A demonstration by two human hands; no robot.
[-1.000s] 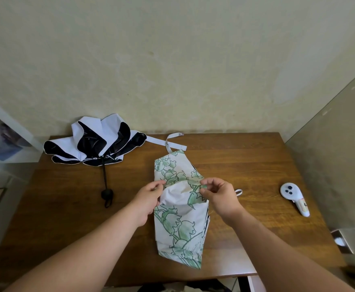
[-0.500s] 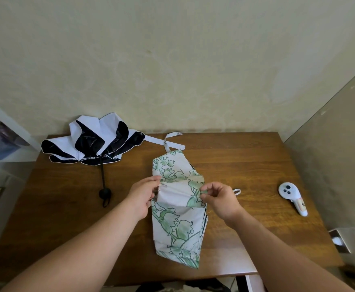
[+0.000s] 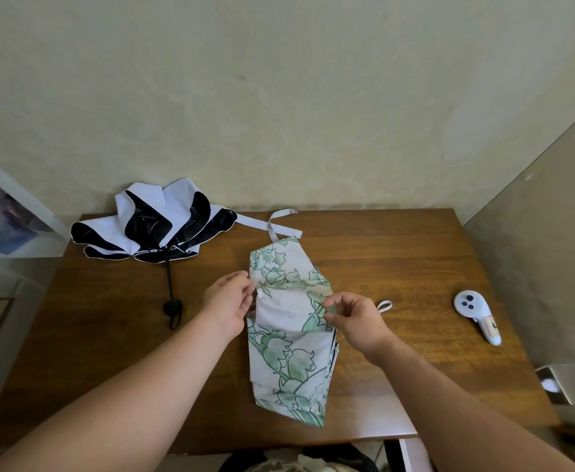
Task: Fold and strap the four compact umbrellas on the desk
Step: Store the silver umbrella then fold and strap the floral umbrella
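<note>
We see a brown wooden desk [image 3: 398, 267] set against a pale textured wall. Near the middle of it, running from the centre toward the front edge, lies a collapsed compact umbrella with a white canopy printed with green flowers and leaves [image 3: 289, 352], its fabric flattened into a long pleated panel. Our left hand [image 3: 229, 306] pinches the left edge of that fabric with curled fingers, and our right hand [image 3: 350, 318] pinches the right edge between thumb and fingertips, so a fold of cloth is stretched between the two hands. A small white loop [image 3: 384, 305] shows on the desk just beside the right hand.

At the back left corner of the desk rests a second compact umbrella with a white outside and black lining [image 3: 153, 226], its canopy loose and billowed, unstrapped. Its thin black shaft [image 3: 168, 277] runs toward the front and ends in a round black handle [image 3: 173, 307]. A white closing strap [image 3: 272, 225] trails from this canopy along the back edge and reaches the top of the green-flowered umbrella.

Near the right edge of the desk, well apart from both umbrellas, lies a white handheld controller with dark buttons [image 3: 476, 315].
</note>
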